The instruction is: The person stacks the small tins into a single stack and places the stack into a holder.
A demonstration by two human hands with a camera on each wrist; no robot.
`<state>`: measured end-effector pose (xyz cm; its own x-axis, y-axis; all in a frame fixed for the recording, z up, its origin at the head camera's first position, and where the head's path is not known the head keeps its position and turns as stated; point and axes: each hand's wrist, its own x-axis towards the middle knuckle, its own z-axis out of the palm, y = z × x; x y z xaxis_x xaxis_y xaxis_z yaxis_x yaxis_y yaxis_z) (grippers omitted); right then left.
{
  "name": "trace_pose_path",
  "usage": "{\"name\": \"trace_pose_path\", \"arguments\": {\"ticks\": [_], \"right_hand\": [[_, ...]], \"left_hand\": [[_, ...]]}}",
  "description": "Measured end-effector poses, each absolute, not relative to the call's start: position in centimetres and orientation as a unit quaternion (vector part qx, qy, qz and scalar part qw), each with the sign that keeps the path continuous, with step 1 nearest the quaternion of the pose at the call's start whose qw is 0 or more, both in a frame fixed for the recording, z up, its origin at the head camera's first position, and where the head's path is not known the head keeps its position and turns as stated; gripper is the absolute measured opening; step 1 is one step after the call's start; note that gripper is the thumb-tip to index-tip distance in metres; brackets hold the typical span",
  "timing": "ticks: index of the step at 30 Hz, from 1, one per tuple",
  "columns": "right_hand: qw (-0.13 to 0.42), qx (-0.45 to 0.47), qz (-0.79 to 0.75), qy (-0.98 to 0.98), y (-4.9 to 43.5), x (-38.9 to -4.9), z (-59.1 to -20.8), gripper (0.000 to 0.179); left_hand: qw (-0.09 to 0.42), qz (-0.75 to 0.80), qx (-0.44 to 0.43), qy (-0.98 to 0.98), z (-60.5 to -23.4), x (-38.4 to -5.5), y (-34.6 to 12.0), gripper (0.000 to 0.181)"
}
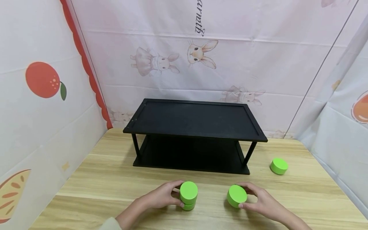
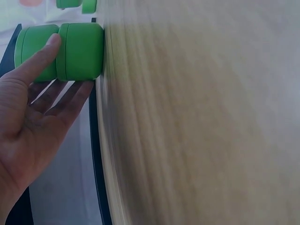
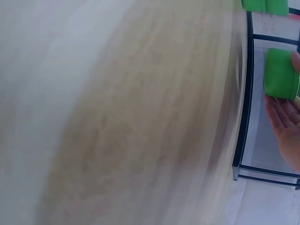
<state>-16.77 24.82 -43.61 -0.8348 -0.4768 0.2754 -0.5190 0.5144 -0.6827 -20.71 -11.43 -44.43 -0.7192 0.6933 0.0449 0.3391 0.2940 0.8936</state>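
Two round green lidded tins stand one on top of the other in front of the black rack. My left hand grips this stack from the left, its thumb lying across the seam between the tins in the left wrist view. A single green tin is held by my right hand, thumb on its near side and fingers behind. In the right wrist view that held tin shows a gap between its base and the wooden table. Another green tin sits on the table at the right.
A black two-tier rack stands at the back of the wooden table, with a bare top board and a lower board between its posts. Printed cloth hangs behind and on both sides.
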Motion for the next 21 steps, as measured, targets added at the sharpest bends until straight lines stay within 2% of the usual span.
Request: {"name": "trace_pose_path", "arguments": {"ticks": [9, 21], "right_hand": [[0.04, 0.285, 0.381, -0.878, 24.3, -16.9, -43.6, 0.054], [0.021, 0.275, 0.376, -0.885, 23.6, -17.2, -42.7, 0.053]], "left_hand": [[0.188, 0.515, 0.312, 0.776, -44.0, -20.4, -11.7, 0.066], [0.213, 0.553, 0.298, 0.749, -43.9, -20.5, -11.6, 0.061]]}}
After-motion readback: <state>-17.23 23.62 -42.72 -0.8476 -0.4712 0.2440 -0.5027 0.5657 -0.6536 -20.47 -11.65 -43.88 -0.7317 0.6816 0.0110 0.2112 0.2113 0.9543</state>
